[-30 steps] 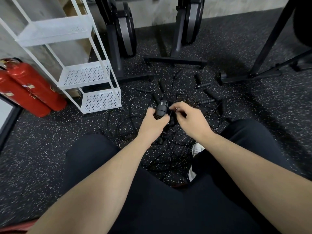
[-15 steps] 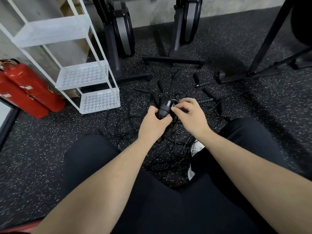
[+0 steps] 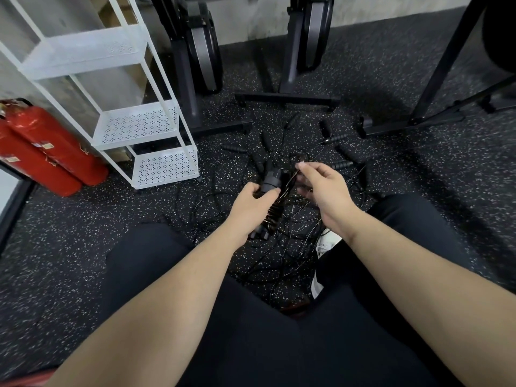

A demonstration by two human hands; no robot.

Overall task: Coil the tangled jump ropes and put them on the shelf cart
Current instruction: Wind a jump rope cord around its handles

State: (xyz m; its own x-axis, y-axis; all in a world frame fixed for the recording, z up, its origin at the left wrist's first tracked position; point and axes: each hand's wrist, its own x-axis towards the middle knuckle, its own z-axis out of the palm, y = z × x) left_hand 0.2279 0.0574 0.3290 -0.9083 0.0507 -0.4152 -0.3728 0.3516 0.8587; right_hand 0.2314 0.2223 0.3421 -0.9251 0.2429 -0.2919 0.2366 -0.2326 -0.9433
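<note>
Person squats over a tangle of black jump ropes [image 3: 282, 219] spread on the speckled rubber floor [image 3: 418, 177], knees in dark trousers either side of the pile

Left hand [image 3: 248, 205] is wrapped around a pair of black jump rope handles [image 3: 269, 182], held together and tilted, top ends pointing far. Thin black cord is wound in tight turns around the handles just below the grip, bottom ends of the handles stick out near the wrist

Right hand [image 3: 324, 188] sits just right of the handles, thumb and forefinger pinching a thin cord [image 3: 290, 178] that runs down-left to the wound section. Other fingers loosely curled

Loose handles [image 3: 342, 164] lie scattered on the floor beyond the hands, several more fanned out further back, cords looping between them and under the hands

White three-tier shelf cart [image 3: 164, 166] stands far left, well apart from the pile, perforated trays. Can't see any rope on the tiers in view

Two red fire extinguishers [image 3: 50, 152] lean at the left edge, just beside the cart. Black exercise machine bases [image 3: 287, 97] stand at the far side along the wall, a black frame leg [image 3: 413, 125] at far right. White shoe [image 3: 326, 241] shows under the right forearm
</note>
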